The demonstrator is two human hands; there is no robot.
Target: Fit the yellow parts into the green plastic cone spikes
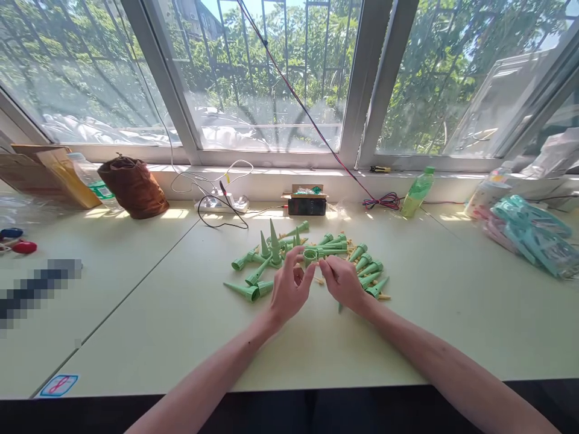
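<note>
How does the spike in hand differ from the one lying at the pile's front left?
The held spike is lifted between left hand and right hand, open end toward the camera; the front-left spike lies flat on the table, untouched, tip pointing left. Both are green cones.

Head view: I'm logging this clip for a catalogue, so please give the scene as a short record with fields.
left hand: pinches the cup end of a green spike
right hand: fingers curled shut beside that cup; what they hold is hidden
pile: more green spikes behind both hands
surface: pale table
far edge: brown bag, green bottle
</note>
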